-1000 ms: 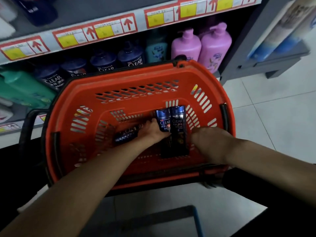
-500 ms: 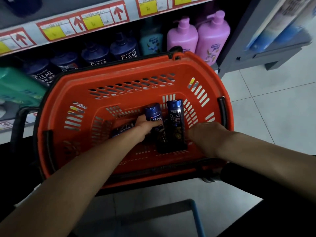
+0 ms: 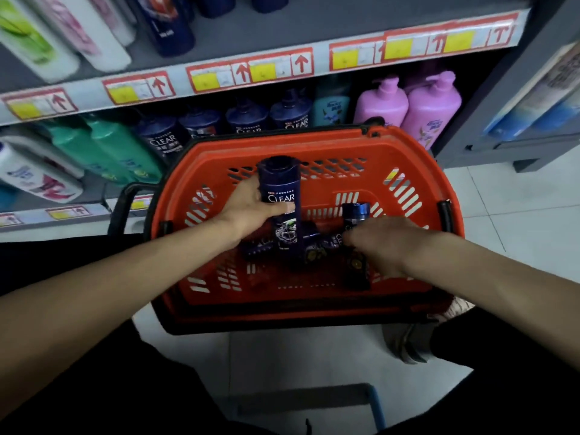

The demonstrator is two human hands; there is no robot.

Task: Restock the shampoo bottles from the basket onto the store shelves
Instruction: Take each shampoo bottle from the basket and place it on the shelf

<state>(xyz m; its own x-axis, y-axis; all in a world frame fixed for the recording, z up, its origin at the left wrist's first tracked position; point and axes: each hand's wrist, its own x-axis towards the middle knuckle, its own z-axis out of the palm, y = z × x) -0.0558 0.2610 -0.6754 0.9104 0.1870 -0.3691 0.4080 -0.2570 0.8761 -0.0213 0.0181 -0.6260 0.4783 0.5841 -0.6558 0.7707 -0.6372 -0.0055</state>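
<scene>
So the left hand (image 3: 251, 211) has fingers and thumb curled round a dark blue shampoo bottle (image 3: 279, 186), cap up, held over the middle of the orange basket (image 3: 314, 142). The right hand (image 3: 386, 243) is down inside the basket, curled over a second bottle (image 3: 356, 211) whose cap pokes out above the knuckles, and a few loose bottles (image 3: 317, 243) lie on the basket floor between the two hands. Right behind the basket, matching blue bottles stand in a row on the lower shelf (image 3: 163, 141).

basket (image 3: 314, 146) before shelves (image 3: 251, 39) | bottles (image 3: 323, 241) in basket | pump bottles (image 3: 381, 105) behind basket
</scene>
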